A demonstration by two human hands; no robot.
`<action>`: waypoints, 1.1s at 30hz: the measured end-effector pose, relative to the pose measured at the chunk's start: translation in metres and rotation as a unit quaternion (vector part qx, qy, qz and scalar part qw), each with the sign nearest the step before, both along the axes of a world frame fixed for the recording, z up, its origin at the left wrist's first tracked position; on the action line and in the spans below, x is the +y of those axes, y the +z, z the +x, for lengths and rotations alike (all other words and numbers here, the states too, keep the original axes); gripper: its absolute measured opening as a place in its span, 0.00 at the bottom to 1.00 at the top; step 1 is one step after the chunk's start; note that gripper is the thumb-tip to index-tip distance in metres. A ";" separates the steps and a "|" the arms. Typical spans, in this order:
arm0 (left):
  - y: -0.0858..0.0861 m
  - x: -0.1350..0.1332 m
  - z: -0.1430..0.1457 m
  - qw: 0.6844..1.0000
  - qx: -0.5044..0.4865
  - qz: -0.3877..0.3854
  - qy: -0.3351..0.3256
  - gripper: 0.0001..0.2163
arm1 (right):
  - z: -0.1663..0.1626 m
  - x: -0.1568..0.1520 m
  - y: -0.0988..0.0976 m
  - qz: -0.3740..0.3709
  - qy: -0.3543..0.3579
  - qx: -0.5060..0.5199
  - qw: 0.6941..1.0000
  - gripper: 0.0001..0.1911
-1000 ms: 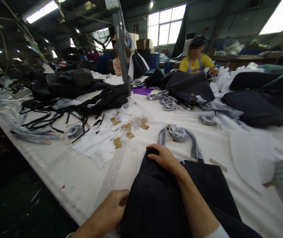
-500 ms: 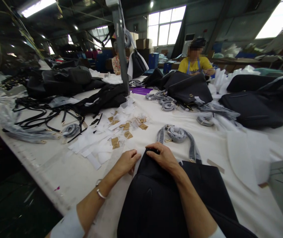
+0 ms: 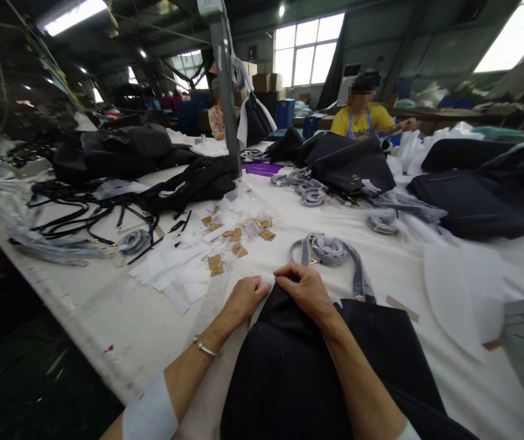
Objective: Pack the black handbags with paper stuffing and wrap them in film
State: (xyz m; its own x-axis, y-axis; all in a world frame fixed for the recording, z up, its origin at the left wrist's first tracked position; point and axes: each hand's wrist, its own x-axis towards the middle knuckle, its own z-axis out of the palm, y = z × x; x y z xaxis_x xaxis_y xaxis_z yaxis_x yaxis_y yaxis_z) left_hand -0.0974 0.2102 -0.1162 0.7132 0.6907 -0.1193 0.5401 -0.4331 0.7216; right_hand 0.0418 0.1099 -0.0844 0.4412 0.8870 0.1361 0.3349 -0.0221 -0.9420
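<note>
A black bag (image 3: 284, 373) lies in front of me, its narrow upper end pointing away from me. My right hand (image 3: 305, 290) is closed at that far end, thumb and fingers pinching the bag's edge. Just left of it, my left hand (image 3: 244, 298) is closed too, its fingertips pressed together beside the bag's corner. Something pale shows at those fingertips, too small to make out. Beyond my right hand lies a wrapped grey strap (image 3: 330, 249) with gold clasps. A flat black bag panel (image 3: 392, 342) spreads out under my right forearm.
White paper strips (image 3: 170, 278) and brown tags (image 3: 216, 264) lie scattered ahead on the left. Black straps (image 3: 82, 214) and black bags (image 3: 110, 146) are heaped farther left. More dark bags (image 3: 477, 205) lie on the right. A metal post (image 3: 225, 91) rises from the table; a co-worker (image 3: 357, 119) sits beyond.
My left hand has moved slightly right and away from me, closer to my right hand. My right hand's fingers have drawn together in a pinch at the bag's edge.
</note>
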 end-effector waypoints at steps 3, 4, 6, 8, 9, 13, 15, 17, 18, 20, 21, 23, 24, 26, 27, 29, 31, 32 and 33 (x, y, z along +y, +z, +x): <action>0.004 -0.006 0.001 0.998 -0.002 0.055 0.028 0.13 | -0.001 -0.004 0.002 0.038 -0.016 0.060 0.997 0.09; 0.006 -0.008 0.001 0.998 -0.027 0.051 0.029 0.13 | -0.001 -0.005 0.003 0.043 -0.017 0.074 0.996 0.09; 0.011 -0.010 -0.001 0.996 -0.083 0.025 0.015 0.15 | 0.000 -0.005 0.004 0.045 -0.007 0.082 0.996 0.10; 0.015 -0.008 -0.001 0.993 -0.109 -0.016 -0.033 0.16 | 0.000 -0.005 0.005 0.042 0.013 0.060 0.997 0.10; 0.016 -0.006 0.000 0.992 -0.105 -0.037 -0.062 0.17 | 0.001 -0.005 0.004 0.038 0.024 0.042 0.998 0.09; 0.010 0.006 0.008 0.990 -0.055 -0.075 -0.110 0.15 | 0.001 0.000 -0.003 0.006 0.074 -0.056 0.996 0.11; 0.006 0.011 0.010 0.990 -0.027 -0.103 -0.098 0.14 | 0.000 0.003 -0.009 -0.012 0.074 -0.099 0.992 0.14; 0.003 0.014 0.009 0.982 0.006 -0.159 -0.103 0.15 | 0.000 0.006 -0.014 -0.027 0.055 -0.121 0.991 0.16; 0.003 0.016 0.008 0.975 0.019 -0.189 -0.113 0.15 | 0.000 0.007 -0.017 -0.031 0.046 -0.127 0.990 0.18; 0.005 0.019 0.003 0.958 0.015 -0.246 -0.143 0.16 | 0.000 0.009 -0.022 -0.028 0.038 -0.136 0.990 0.20; 0.006 0.021 0.000 0.949 -0.003 -0.275 -0.155 0.15 | 0.001 0.009 -0.024 -0.026 0.036 -0.143 0.989 0.21; 0.007 0.022 -0.004 0.926 -0.046 -0.336 -0.168 0.15 | 0.002 0.010 -0.027 -0.028 0.035 -0.163 0.986 0.21; 0.007 0.022 -0.006 0.918 -0.060 -0.354 -0.167 0.15 | 0.003 0.010 -0.028 -0.033 0.035 -0.172 0.984 0.21; 0.007 0.020 -0.006 0.933 -0.057 -0.329 -0.137 0.14 | 0.004 0.009 -0.028 -0.048 0.034 -0.185 0.981 0.20; 0.006 0.019 -0.005 0.954 -0.041 -0.277 -0.111 0.13 | 0.004 0.009 -0.028 -0.056 0.032 -0.187 0.980 0.19; 0.004 0.016 -0.001 0.992 0.011 -0.116 -0.054 0.10 | 0.004 0.007 -0.025 -0.070 0.028 -0.192 0.978 0.18; 0.002 0.016 0.004 0.997 0.070 0.031 -0.029 0.10 | 0.004 0.006 -0.022 -0.076 0.027 -0.200 0.976 0.15; 0.001 0.016 0.006 0.993 0.089 0.073 -0.031 0.11 | 0.003 0.006 -0.021 -0.078 0.029 -0.205 0.975 0.14; 0.001 0.017 0.008 0.990 0.098 0.089 -0.040 0.12 | 0.003 0.006 -0.020 -0.080 0.031 -0.210 0.974 0.14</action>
